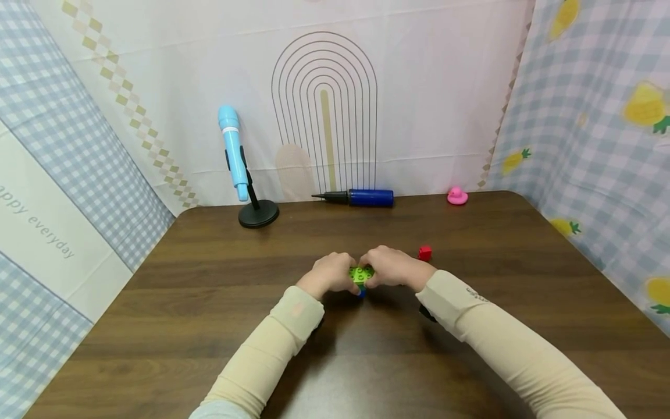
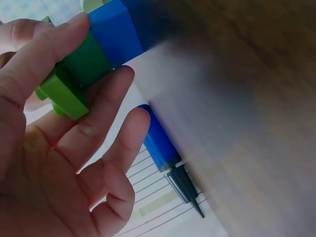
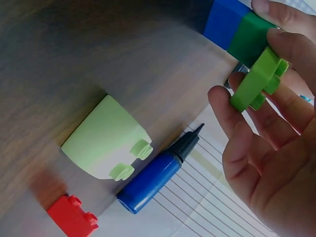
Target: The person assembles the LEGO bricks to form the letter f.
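- On the wide wooden surface [image 1: 209,302], building looks partly done from where I stand.
- The left hand [image 1: 331,272] and right hand [image 1: 389,266] meet mid-surface, each pinching the same stack [image 3: 247,43] between thumb and fingers.
- It runs blue block [image 3: 223,22] lowest, green next, lime block [image 3: 257,83] on top; whether that's pressed fully home, I can't tell.
- Right of it, a pale block [image 3: 101,136] sits loose, unjoined.
- Farther right, a small red block [image 1: 425,253], unjoined too.

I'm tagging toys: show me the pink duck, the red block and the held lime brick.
Pink duck [image 1: 458,198], head view: body.
Red block [image 3: 70,217], right wrist view: side.
Lime brick [image 3: 255,81], right wrist view: smooth side.
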{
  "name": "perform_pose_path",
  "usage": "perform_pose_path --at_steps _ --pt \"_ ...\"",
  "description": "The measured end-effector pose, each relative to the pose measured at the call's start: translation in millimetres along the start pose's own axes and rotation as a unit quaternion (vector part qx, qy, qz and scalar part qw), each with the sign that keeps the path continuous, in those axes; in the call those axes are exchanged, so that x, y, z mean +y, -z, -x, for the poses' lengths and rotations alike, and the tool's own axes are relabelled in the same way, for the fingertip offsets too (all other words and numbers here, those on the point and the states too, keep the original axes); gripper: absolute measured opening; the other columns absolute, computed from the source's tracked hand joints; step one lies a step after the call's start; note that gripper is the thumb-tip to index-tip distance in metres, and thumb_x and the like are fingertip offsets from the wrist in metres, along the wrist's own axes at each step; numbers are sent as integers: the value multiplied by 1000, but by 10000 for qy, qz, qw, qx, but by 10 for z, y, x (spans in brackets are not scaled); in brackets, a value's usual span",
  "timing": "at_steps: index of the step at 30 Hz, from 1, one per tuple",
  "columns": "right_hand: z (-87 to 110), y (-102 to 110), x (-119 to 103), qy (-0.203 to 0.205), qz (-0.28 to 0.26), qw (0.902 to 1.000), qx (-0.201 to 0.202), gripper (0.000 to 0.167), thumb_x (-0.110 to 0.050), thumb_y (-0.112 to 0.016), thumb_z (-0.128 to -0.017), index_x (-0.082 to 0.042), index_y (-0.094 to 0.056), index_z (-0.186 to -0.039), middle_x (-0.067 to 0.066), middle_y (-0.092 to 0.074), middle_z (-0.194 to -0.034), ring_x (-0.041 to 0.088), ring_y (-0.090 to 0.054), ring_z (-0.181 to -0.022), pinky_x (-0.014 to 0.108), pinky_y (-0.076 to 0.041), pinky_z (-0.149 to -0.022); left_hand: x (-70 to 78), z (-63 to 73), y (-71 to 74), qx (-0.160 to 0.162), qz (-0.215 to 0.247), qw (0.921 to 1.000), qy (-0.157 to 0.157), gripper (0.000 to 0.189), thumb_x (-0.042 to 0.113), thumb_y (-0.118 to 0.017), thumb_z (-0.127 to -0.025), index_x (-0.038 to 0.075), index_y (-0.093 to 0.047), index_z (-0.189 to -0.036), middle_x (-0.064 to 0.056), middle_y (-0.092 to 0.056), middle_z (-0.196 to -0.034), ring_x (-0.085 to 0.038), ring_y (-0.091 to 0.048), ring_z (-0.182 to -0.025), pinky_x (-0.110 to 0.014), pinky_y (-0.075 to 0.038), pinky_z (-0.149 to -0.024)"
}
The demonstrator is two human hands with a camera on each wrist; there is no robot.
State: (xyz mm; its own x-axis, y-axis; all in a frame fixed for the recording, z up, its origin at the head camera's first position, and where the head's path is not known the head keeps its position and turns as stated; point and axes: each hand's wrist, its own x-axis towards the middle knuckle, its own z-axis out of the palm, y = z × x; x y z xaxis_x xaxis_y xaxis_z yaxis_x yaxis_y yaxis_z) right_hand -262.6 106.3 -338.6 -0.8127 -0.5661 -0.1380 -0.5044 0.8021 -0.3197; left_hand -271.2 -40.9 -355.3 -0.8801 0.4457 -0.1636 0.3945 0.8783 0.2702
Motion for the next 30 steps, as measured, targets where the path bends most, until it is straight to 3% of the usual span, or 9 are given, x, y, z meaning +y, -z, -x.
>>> perform_pose_path --at_steps 7,13,24,30 --pt "-6 -5 6 -77 -197 9997 -114 25 -18 -69 -74 -8 -63 -97 -3 -55 -79 13 -48 -67 25 -41 -59 -11 52 73 91 328 9991 -260 26 36 -75 -64 18 -64 -79 7 -55 -67 -12 -49 -61 -28 -39 -53" --pt "-4 -2 6 -11 -220 9997 -44 22 -17 -69 -74 -8 -64 -93 -4 -55 -76 13 -48 -65 25 -40 -58 -11 44 109 170 198 9981 -562 20 33 -76 -64 18 -64 -71 8 -55 -63 -11 -48 -59 -25 -39 -53" --pt "16 -41 47 -138 -504 9986 60 27 -18 -70 -73 -7 -64 -96 -3 -58 -82 12 -48 -67 25 -40 -59 -4 22 114 112 181 9980 -602 22 32 -76 -63 19 -66 -78 10 -56 -71 -11 -50 -65 -26 -40 -56" --pt "42 -4 67 -112 -610 9980 -122 31 -19 -70 -74 -5 -63 -101 -2 -59 -86 12 -49 -70 25 -42 -62 27 9 101 92 28 9982 -600 22 35 -76 -63 21 -66 -78 11 -55 -68 -11 -50 -63 -27 -39 -54"
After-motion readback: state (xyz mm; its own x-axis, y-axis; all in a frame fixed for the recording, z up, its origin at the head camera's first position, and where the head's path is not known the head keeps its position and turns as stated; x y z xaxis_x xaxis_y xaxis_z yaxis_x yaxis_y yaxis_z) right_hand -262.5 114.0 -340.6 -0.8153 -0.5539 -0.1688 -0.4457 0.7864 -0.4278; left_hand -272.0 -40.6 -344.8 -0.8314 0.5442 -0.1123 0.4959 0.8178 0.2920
